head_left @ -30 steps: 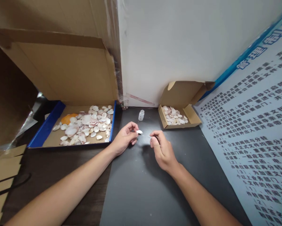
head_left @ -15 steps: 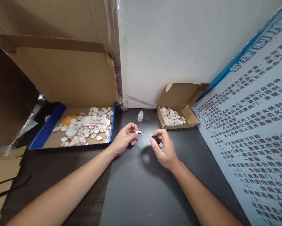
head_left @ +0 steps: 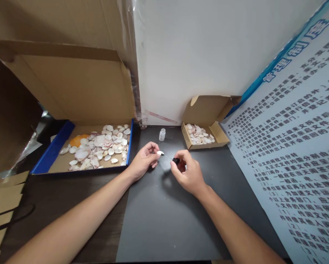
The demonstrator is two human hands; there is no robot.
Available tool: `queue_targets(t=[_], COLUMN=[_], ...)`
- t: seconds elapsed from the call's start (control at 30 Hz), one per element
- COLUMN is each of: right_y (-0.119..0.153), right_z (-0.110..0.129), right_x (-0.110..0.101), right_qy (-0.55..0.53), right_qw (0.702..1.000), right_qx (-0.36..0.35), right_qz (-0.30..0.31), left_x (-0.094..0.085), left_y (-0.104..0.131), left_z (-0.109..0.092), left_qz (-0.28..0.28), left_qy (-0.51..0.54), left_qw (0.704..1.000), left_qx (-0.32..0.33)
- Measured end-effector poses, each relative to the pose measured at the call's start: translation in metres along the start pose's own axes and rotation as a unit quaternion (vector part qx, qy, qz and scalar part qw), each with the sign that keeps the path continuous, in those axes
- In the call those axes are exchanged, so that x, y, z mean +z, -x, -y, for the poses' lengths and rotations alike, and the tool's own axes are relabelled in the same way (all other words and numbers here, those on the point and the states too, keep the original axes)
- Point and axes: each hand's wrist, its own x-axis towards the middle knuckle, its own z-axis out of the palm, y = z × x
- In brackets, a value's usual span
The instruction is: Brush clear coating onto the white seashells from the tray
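Between the thumb and fingertips of my left hand (head_left: 144, 161), which is closed, a small white seashell (head_left: 160, 153) is pinched. My right hand (head_left: 190, 172) is closed on the black cap (head_left: 176, 160) of a brush; its thin pale stem points left, and its dark tip (head_left: 162, 154) is at the shell. Whether the tip touches the shell I cannot tell. Beyond my hands a small clear bottle (head_left: 162, 135) stands upright on the dark grey mat (head_left: 150, 227), with no cap on it.
An open blue-edged cardboard box (head_left: 53, 146) with many shells and an orange piece (head_left: 78, 140) stands at the left. A smaller open box (head_left: 221, 137) of shells is at the back right. A white panel (head_left: 192, 47) and a printed poster (head_left: 293, 146) border the mat.
My right hand and the brush cap have shifted slightly left, closer to the shell. My left hand still pinches the shell. The whole view has shifted a little.
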Motion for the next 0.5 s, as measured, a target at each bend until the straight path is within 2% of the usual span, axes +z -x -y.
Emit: queue_targets(t=[0.1,0.23,0.3,0.5], right_y=[-0.0003,-0.0010,-0.0008,0.0001], right_z=[0.0017,0.0038,0.0043,0.0035], right_x=[-0.0008,-0.0014,-0.0011,0.0014], right_qy=[0.021,0.035,0.055,0.037], right_qw=[1.000,0.999,0.998,0.999], right_qx=[0.006,-0.017,-0.006,-0.005], right_qz=[-0.014,0.013,-0.002,0.011], left_x=[0.0000,0.0015,0.0025,0.0035], left_y=[0.0002,0.0005,0.0006,0.0009], left_z=[-0.0002,-0.0014,-0.0023,-0.0043], left_qz=[0.000,-0.005,-0.008,-0.013], left_qy=[0.000,0.014,0.020,0.033], left_qw=[1.000,1.000,1.000,0.999], left_qx=[0.002,-0.002,-0.003,-0.011])
